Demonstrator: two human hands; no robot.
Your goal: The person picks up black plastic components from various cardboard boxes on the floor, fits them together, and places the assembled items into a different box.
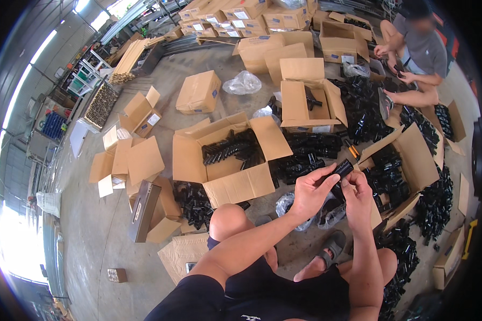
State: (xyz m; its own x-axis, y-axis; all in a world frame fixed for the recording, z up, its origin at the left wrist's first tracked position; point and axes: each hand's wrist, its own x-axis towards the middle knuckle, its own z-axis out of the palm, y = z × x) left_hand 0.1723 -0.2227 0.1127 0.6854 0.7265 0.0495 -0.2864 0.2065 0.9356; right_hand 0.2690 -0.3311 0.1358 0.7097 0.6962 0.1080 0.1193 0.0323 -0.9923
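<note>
In front of my knees, both hands work on one black tube-shaped part (344, 168), which looks like plastic. My left hand (311, 193) is closed on its near left side, thumb and fingers pinching it. My right hand (358, 199) grips it from the right, its thumb near the left fingertips. The lower end of the part is hidden by my fingers. Just beyond my hands lies a slim orange and black tool (352, 150). An open carton (232, 184) with similar black parts (231, 148) in it stands to the left of my hands.
Another open carton (420, 163) holds black parts at my right. Loose black parts (365, 109) cover the floor ahead. Clear plastic bags (285, 206) lie by my feet. A person (419, 51) sits at the far right, holding a dark part. Stacked cartons (246, 21) stand at the back.
</note>
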